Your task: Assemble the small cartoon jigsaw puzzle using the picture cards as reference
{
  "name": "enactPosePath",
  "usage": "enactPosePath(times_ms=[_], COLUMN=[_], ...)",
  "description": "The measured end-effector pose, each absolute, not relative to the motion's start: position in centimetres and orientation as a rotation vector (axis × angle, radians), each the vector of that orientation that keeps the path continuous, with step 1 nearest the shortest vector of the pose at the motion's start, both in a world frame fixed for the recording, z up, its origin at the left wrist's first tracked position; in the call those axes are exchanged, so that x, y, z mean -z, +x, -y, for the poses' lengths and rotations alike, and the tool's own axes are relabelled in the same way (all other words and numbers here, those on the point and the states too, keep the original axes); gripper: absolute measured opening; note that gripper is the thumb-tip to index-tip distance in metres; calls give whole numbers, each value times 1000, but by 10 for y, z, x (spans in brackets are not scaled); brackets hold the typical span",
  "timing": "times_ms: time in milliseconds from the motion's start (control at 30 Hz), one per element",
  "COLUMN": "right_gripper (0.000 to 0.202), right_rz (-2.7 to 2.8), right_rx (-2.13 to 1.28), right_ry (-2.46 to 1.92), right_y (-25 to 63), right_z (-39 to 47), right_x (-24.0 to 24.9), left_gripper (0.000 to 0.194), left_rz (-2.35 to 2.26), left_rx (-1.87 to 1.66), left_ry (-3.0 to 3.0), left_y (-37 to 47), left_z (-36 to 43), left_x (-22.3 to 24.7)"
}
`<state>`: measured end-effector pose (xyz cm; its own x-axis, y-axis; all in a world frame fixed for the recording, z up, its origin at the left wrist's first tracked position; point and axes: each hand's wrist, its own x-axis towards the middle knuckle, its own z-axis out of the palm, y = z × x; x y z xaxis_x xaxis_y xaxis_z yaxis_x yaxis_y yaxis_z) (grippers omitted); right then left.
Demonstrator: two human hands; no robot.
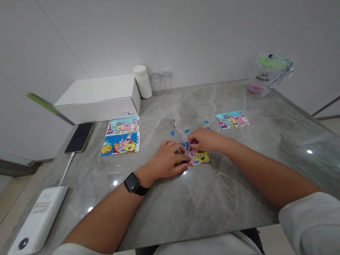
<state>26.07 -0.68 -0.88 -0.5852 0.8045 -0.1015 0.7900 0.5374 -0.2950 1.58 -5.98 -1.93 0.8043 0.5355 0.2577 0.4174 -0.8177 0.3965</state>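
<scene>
A small, partly joined cartoon jigsaw puzzle [201, 157] lies on the grey table between my hands. My left hand [169, 160] rests at its left side, fingers curved and touching the edge, partly covering it. From the upper right, my right hand [204, 140] pinches at the puzzle's top edge; whatever is between the fingertips is too small to name. Just beyond lie loose pieces: a blue piece [187, 131], another blue piece [172, 133], a small group [173, 124] and some near the right hand [206, 123].
Picture cards [120, 144] lie left and another card [233, 120] right. Behind stand a white box [97, 100], a white bottle [143, 82] and two clear glasses [167, 82]. A plastic bag [268, 75] sits back right; a phone [79, 138] and power bank [38, 221] lie left.
</scene>
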Motion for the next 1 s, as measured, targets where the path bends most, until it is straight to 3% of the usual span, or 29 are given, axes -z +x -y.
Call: enactPosePath(times_ms=[300, 733, 1000], right_gripper=[8, 11, 31], right_rz=[2659, 2381, 1895], right_rx=[-559, -1106, -1313], right_ry=[-1391, -1441, -1332], right_y=[262, 268, 261], right_z=[5, -1, 2], right_x=[8, 5, 1], left_gripper=[31, 32, 20], left_rz=[-730, -707, -988], left_rx=[-477, -479, -887], left_ry=[2717, 2708, 2424], left_y=[16, 14, 13], left_z=[60, 59, 47], left_x=[18, 20, 24])
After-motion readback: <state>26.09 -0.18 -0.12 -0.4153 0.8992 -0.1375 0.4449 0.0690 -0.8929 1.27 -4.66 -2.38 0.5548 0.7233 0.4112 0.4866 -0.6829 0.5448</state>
